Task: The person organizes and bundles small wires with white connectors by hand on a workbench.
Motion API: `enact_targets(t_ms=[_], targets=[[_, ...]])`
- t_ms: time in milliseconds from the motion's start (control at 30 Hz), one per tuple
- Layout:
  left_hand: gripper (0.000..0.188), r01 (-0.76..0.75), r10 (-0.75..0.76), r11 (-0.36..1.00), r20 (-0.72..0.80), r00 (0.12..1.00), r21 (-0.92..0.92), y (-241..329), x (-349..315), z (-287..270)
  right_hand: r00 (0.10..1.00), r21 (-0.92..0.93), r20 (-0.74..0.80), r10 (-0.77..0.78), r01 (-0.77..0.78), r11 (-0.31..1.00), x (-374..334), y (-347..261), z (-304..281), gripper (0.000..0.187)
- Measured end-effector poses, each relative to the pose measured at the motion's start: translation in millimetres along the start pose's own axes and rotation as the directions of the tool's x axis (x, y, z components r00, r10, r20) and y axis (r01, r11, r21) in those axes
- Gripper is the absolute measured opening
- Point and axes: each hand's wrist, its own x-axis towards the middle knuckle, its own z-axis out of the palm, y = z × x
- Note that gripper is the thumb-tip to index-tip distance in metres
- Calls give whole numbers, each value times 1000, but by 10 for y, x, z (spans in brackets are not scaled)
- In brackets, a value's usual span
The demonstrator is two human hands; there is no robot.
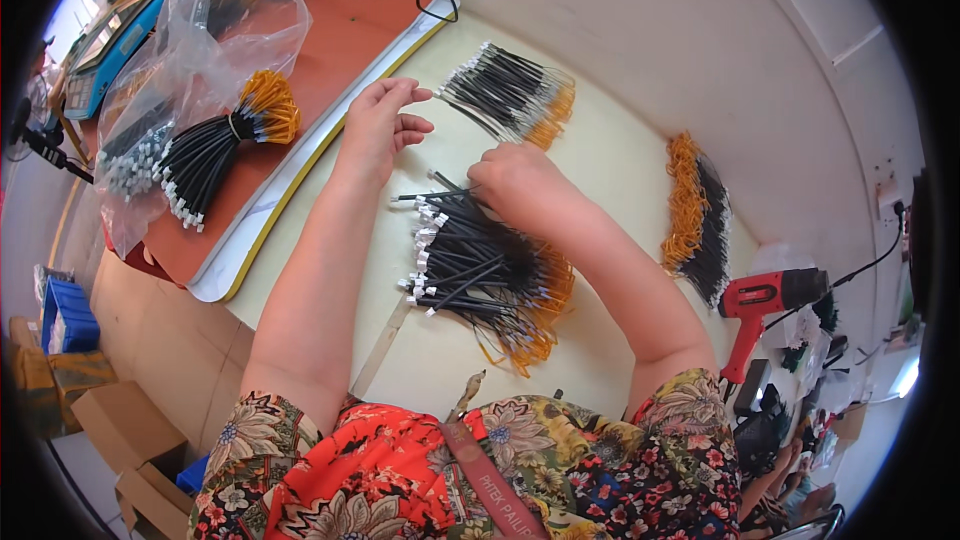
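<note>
A loose pile of black-sleeved cables (pixel 475 255) is lying on the cream tabletop (pixel 620 160), directly in front of the person. Its cables are running roughly left to right, slanting toward the person at the right; white connectors are facing left and yellow wire ends are spreading right.

The right hand (pixel 515 180) is the nearer one, resting at the pile's far edge with its fingers curled downward together. Cable ends are sticking out to its left, but the fingertips are hidden, so whether it is pinching one I cannot tell. The left hand (pixel 385 120) is hovering beyond the pile's far left corner, apart from it, fingers half bent and loosely parted, apparently holding nothing. Its fingertips are pointing right, just beside a flat row of similar cables (pixel 510 85), which is lying beyond the pile; whether they are touching is unclear.

Right of the pile, another cable batch (pixel 700 220) is lying near a red heat gun (pixel 765 305). Well to its left, a tied cable bundle (pixel 215 155) is resting by a clear plastic bag (pixel 250 25).
</note>
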Motion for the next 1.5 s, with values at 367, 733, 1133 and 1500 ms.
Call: enact_targets(t_ms=[367, 733, 1133, 1500], targets=[[23, -38, 41, 998, -70, 997, 43, -19, 37, -15, 971, 68, 2, 240, -240, 968, -63, -155, -292, 7], [23, 83, -3, 961, 290, 957, -264, 87, -87, 150, 884, 766, 296, 361, -445, 463, -3, 164, -323, 17], [15, 14, 90, 930, 266, 960, -366, 54, 8, 49, 891, 648, 305, 337, -454, 612, -34, -13, -226, 28], [15, -30, 106, 932, 193, 975, -362, 31, -12, 40, 875, 653, 307, 375, -480, 585, -17, -117, -323, 27]])
